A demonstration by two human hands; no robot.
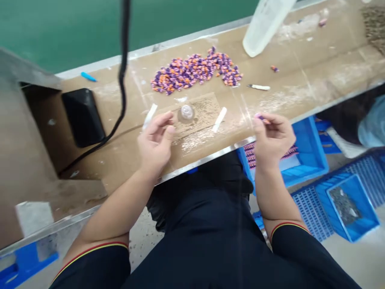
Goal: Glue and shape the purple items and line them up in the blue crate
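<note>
Purple-orange pc (261, 117) pinched by R hand (272, 138) fingertips, 3 o'clock in view; L hand (155, 140), 9 o'clock, half-curled, thumb/index apart; multicolored pile (192, 71), 12 o'clock.

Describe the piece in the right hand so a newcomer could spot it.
Find the brown bench with its purple-and-orange heap. At its front edge is the right hand; the small purple-and-orange piece is pinched at its fingertips, whereas the heap lies loose.

Purple piece (259, 116) — partly hidden in the right hand (272, 136); pale container (266, 28) — cut off above.
</note>
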